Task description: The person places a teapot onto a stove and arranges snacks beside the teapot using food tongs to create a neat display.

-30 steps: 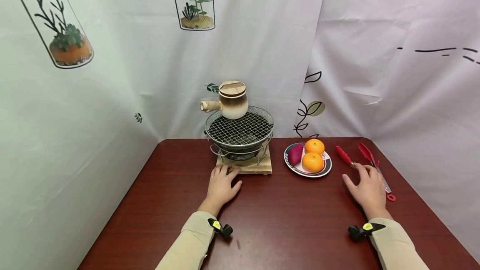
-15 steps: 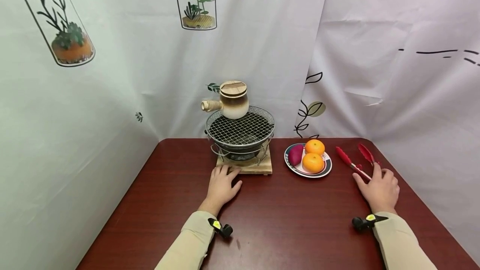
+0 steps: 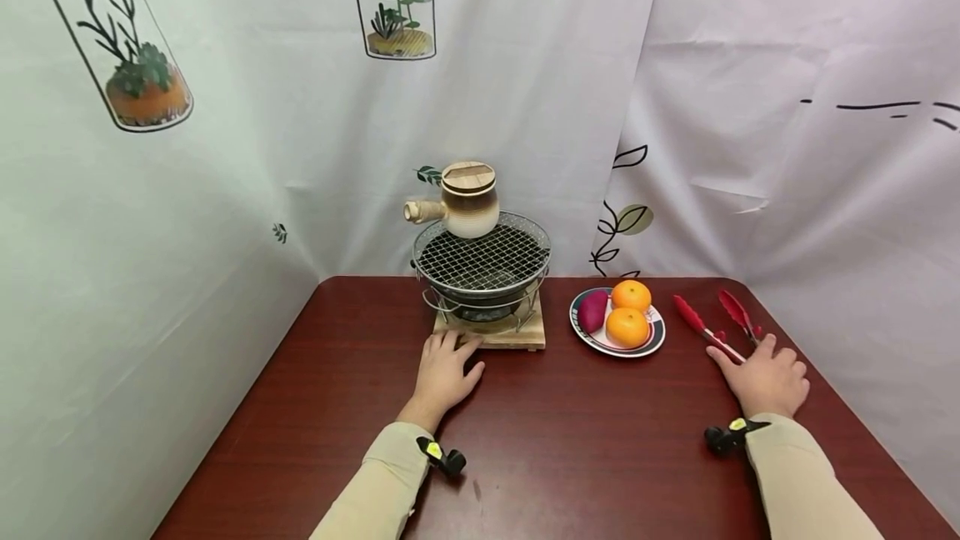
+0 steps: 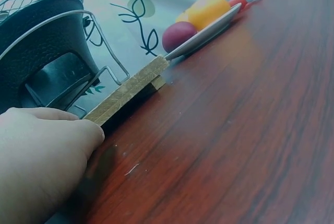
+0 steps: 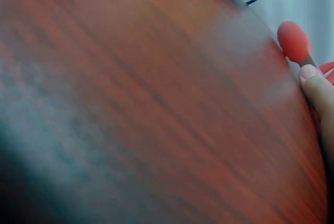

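Observation:
In the head view my left hand rests with relaxed fingers at the front edge of a wooden board. On that board stands a round tabletop grill with a wire mesh top. A clay pot with a wooden lid and side handle sits at the mesh's back. At the right, my right hand grips red-tipped tongs, their two arms spread apart. My thumb presses one arm in the right wrist view; the tongs' rear part is hidden under the hand.
Between the grill and the tongs stands a plate with two oranges and a purple, sweet-potato-like item. A white printed curtain hangs behind and beside the dark red table.
My right hand has moved to the right onto the tongs, and its fingers have come round them. The left hand stays at the board. The view has shifted slightly.

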`<state>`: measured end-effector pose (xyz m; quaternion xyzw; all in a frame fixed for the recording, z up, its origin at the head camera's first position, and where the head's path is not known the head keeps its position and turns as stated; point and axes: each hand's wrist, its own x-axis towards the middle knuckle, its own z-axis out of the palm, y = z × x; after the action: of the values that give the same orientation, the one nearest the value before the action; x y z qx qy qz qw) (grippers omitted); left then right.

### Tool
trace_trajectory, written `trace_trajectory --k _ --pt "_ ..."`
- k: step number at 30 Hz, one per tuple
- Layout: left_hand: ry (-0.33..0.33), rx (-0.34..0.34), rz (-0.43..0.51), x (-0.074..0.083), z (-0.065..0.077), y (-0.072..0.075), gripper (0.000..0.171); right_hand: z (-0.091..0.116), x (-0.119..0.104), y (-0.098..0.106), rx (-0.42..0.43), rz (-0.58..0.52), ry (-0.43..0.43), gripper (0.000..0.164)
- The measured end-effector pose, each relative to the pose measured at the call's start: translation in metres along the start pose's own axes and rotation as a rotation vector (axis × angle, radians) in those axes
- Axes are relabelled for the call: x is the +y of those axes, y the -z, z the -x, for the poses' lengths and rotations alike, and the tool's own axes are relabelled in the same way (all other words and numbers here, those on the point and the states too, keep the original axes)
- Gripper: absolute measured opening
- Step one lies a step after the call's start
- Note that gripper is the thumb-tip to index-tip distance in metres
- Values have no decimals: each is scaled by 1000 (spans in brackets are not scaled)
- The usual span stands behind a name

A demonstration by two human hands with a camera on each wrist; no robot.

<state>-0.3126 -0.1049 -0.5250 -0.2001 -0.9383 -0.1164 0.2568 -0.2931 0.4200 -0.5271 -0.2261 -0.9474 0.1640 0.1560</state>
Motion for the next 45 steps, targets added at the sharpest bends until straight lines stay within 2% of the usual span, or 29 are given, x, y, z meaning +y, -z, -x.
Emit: trace_trajectory --k 8,17,28,35,45 --pt "-8 5 -3 1 -3 1 41 -5 4 3 -21 7 3 112" --pt "8 -39 -3 0 -5 1 42 -8 7 5 -56 -7 -30 112" --pt "11 -14 18 2 -3 2 42 -7 6 6 -39 13 -39 112" --pt "14 -14 15 2 -1 0 42 -4 3 5 -36 -29 -51 116" --pt "7 5 11 -1 -1 0 41 -3 -2 4 -63 -54 -22 120"
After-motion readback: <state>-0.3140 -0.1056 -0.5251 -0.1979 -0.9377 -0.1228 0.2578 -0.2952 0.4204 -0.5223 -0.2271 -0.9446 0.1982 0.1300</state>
